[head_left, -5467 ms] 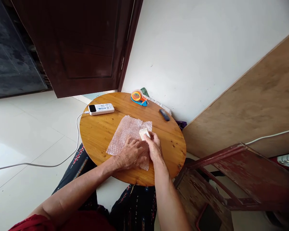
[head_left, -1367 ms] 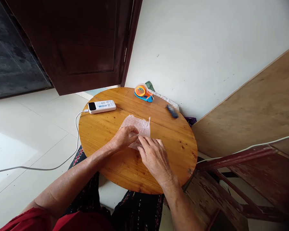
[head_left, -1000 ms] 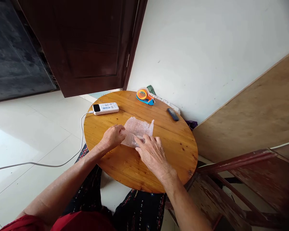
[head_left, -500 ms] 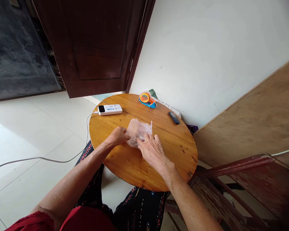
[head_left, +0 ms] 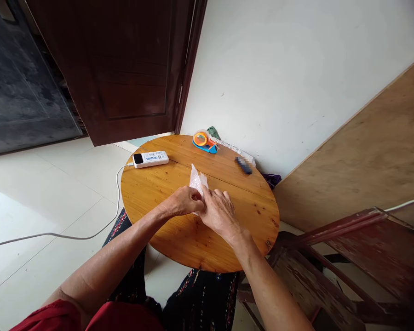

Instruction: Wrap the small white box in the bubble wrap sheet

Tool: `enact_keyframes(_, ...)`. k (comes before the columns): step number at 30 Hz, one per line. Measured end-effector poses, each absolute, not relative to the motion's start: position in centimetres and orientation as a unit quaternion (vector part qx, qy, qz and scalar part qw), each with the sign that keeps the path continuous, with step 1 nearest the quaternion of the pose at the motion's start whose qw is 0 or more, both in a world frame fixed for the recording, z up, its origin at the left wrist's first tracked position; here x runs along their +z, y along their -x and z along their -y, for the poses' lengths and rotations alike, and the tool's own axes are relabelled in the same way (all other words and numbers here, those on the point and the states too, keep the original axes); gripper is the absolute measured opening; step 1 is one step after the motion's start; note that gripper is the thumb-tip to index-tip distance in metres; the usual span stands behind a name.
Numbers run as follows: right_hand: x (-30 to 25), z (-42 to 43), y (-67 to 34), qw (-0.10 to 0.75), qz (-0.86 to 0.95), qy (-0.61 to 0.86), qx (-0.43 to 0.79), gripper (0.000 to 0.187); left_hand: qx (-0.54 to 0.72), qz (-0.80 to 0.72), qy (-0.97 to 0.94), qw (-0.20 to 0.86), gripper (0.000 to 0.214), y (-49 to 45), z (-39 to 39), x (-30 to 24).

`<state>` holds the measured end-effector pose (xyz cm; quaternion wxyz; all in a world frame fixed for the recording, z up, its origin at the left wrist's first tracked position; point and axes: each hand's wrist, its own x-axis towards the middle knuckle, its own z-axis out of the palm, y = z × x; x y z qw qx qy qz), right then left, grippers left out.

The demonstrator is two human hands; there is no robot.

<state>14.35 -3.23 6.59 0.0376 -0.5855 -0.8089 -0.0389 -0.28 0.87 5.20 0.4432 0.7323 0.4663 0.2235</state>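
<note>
A piece of clear bubble wrap (head_left: 196, 179) stands bunched up in the middle of the round wooden table (head_left: 179, 239). My left hand (head_left: 186, 201) pinches its near left side with curled fingers. From the right, my right hand (head_left: 218, 208) closes over the wrap, its thumb close against the left fingers. The lower part of the wrap is hidden behind both hands, and whatever may be inside it does not show.
A white power bank (head_left: 151, 158) with a white cable (head_left: 118, 193) lies at the table's left edge. An orange and blue tape dispenser (head_left: 205, 140) sits at the back, a dark blurred object (head_left: 243, 165) to its right. A wooden chair (head_left: 352, 230) stands at the right.
The bubble wrap was spread wider and is now folded narrow and upright. My left hand has moved right, up against my right hand. The view has shifted slightly.
</note>
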Motion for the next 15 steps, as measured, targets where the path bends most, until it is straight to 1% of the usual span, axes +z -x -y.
enact_keyframes(4, 7.2, 3.5, -16.2, 0.062, 0.810, 0.582, 0.024, 0.047, 0.163, -0.401, -0.789, 0.436, 0.018, 1.2, -1.1, 6.4)
enact_keyframes(7, 7.9, 3.7, -17.3, 0.037, 0.801, 0.595, 0.053, 0.046, 0.134, -0.388, -0.821, 0.396, 0.023, 1.3, -1.4, 6.2)
enact_keyframes(9, 8.4, 3.9, -17.8, 0.018, 0.795, 0.603, 0.066, 0.049, 0.143, -0.409, -0.832, 0.346, 0.025, 1.0, -1.4, 5.6)
enact_keyframes(12, 8.6, 4.0, -18.2, 0.012, 0.783, 0.616, 0.084, 0.055, 0.189, -0.437, -0.843, 0.251, 0.024, 0.5, -1.3, 4.4)
enact_keyframes(15, 7.9, 3.7, -18.8, 0.026, 0.763, 0.639, 0.098, 0.055, 0.226, -0.406, -0.865, 0.188, 0.019, 0.2, -1.2, 3.6)
